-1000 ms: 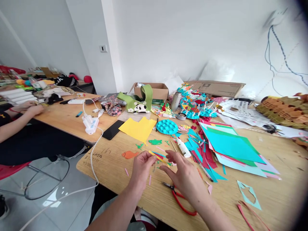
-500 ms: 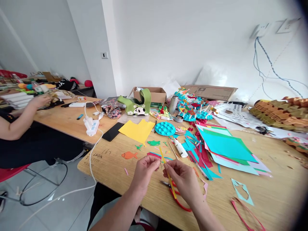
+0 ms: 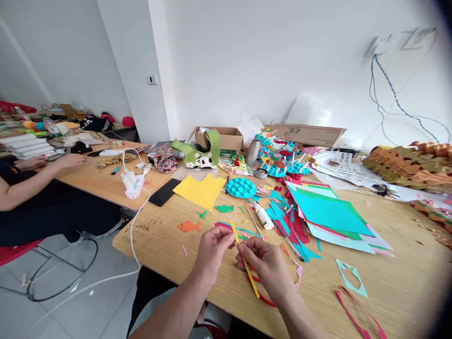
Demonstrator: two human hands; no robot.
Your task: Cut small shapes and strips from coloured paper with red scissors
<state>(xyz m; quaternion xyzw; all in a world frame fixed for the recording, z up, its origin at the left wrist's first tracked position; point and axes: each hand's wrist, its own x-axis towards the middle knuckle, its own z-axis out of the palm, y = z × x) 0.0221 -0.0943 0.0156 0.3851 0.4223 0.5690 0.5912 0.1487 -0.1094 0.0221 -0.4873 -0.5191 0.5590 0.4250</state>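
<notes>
White walls around us, and a wooden tabletop buried in craft paper. We see our own two hands close together near its front edge, forearms coming in from below. Our left hand and right hand both work on one yellow paper strip, which slants down from between them, its top end just above the left fingertips. Left fingers pinch it narrowly near the top; right fingers curl in tight lower down, so the two grips seem to keep the thin strip steady. Red-handled pliers lie under the right hand, within easy reach. Nearby are an orange paper fish, a white glue bottle and stacked teal paper sheets, with a yellow sheet beyond. Off to our left, a co-worker's hands rest on the next tabletop.
</notes>
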